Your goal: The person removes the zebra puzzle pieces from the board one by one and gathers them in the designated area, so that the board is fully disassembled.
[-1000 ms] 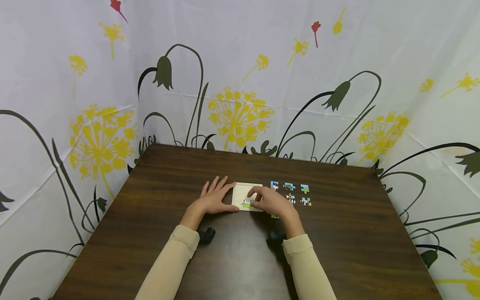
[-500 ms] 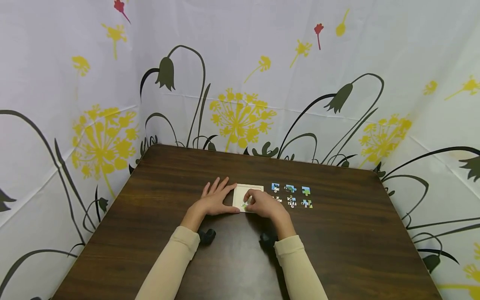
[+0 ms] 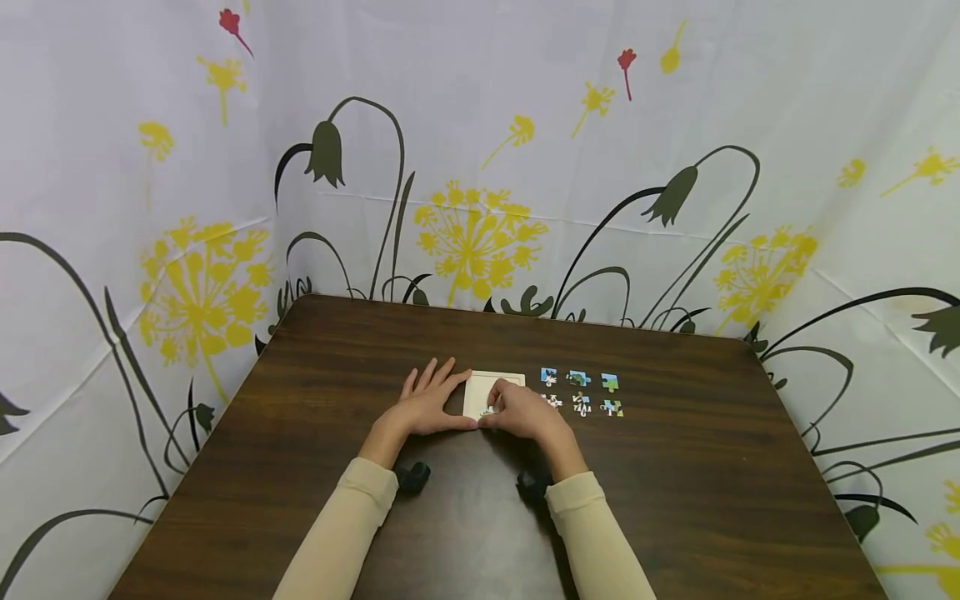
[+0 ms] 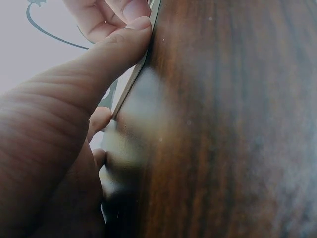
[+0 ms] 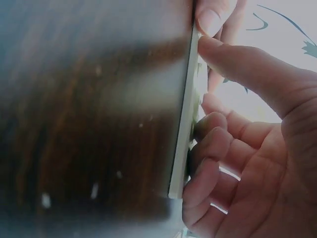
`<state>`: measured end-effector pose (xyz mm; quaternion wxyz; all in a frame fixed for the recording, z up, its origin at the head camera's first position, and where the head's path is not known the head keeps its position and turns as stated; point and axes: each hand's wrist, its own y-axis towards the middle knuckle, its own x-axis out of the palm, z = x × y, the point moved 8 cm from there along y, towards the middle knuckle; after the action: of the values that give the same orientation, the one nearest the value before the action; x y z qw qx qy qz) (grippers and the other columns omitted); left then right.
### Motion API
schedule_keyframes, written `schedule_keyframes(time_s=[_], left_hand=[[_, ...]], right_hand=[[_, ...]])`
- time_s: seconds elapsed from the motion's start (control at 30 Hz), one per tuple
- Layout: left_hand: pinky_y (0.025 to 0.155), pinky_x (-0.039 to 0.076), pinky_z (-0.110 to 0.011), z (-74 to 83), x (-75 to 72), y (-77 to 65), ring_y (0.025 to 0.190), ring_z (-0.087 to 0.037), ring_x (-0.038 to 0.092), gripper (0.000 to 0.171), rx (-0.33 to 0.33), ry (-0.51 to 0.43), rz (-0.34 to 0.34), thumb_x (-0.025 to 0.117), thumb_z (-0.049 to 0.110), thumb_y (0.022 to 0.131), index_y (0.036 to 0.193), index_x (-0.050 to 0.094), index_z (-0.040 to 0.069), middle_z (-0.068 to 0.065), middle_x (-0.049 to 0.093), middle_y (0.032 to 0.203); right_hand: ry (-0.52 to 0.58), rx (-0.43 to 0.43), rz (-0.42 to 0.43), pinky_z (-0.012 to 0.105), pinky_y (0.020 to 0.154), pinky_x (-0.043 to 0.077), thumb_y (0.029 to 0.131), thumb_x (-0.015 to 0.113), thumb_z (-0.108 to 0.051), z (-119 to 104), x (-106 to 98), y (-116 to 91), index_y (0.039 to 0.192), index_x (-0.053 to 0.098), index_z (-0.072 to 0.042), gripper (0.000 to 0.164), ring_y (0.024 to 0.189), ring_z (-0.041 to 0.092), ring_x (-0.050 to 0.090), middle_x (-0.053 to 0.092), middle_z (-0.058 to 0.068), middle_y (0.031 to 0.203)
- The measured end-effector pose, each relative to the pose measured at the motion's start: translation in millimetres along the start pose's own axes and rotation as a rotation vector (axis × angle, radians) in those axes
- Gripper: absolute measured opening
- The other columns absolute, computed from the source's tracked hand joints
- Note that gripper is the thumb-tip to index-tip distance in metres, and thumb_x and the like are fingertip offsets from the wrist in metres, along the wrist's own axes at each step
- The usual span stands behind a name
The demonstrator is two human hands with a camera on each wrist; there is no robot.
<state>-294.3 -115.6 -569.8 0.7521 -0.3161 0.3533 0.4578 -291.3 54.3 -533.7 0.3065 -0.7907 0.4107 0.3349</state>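
A small, pale wooden puzzle tray lies flat on the table. My left hand is spread beside it, thumb at the near left corner and index finger at the far left corner. With thumb and index finger, my right hand pinches a jigsaw piece low down at the tray's near left part; the fingers hide most of it. In the right wrist view, the thumb rests at the top of the tray's edge, close to the left thumb, while the other fingers curl over the tray.
Right of the tray, several loose jigsaw pieces lie in two rows, including a blue and green piece and a mostly white piece. The dark wooden table reaches back to a flower-print curtain.
My right hand has shifted left and slightly nearer with the piece, to the tray's near left corner, thumb now beside the left thumb. My left hand has kept its place at the tray.
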Motion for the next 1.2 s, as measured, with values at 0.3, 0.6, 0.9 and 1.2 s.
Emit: schedule_keyframes(time_s=[0.3, 0.6, 0.9, 1.2], left_hand=[[0.131, -0.011, -0.067, 2.3, -0.9, -1.1, 0.170, -0.038, -0.009, 0.105, -0.001, -0.006, 0.011, 0.075, 0.071, 0.089, 0.173, 0.028, 0.029, -0.008, 0.005, 0.184], [0.132, -0.010, -0.067, 2.7, -0.8, -2.0, 0.170, -0.039, -0.008, 0.105, 0.003, -0.005, 0.008, 0.074, 0.071, 0.090, 0.173, 0.028, 0.028, -0.008, 0.004, 0.184], [0.131, -0.011, -0.067, 5.3, -3.1, -5.4, 0.170, -0.038, -0.009, 0.104, -0.001, -0.017, 0.000, 0.074, 0.071, 0.090, 0.173, 0.027, 0.029, -0.008, 0.003, 0.184], [0.131, -0.009, -0.068, 3.5, -1.9, -3.4, 0.170, -0.039, -0.008, 0.104, 0.011, 0.000, 0.005, 0.073, 0.071, 0.091, 0.173, 0.027, 0.030, -0.008, 0.004, 0.184]], right_hand=[[0.025, -0.013, 0.017, 0.030, 0.063, 0.045, 0.092, 0.083, -0.029, 1.3, -2.0, 1.3, 0.102, 0.064, -0.013, 0.027, 0.070, 0.015, 0.055, 0.065, 0.000, 0.085], [0.039, -0.013, 0.011, 0.032, 0.069, 0.051, 0.095, 0.079, -0.029, 5.0, -0.8, 2.0, 0.103, 0.065, -0.013, 0.023, 0.074, 0.016, 0.061, 0.070, 0.002, 0.090], [0.064, -0.026, 0.002, 0.033, 0.069, 0.054, 0.099, 0.078, -0.033, 6.4, -2.5, 0.1, 0.107, 0.070, -0.012, 0.024, 0.076, 0.016, 0.063, 0.073, 0.003, 0.094], [0.086, -0.051, 0.027, 0.032, 0.070, 0.054, 0.102, 0.073, -0.035, 6.4, -6.7, -0.6, 0.106, 0.075, -0.013, 0.022, 0.074, 0.013, 0.064, 0.074, 0.000, 0.092]])
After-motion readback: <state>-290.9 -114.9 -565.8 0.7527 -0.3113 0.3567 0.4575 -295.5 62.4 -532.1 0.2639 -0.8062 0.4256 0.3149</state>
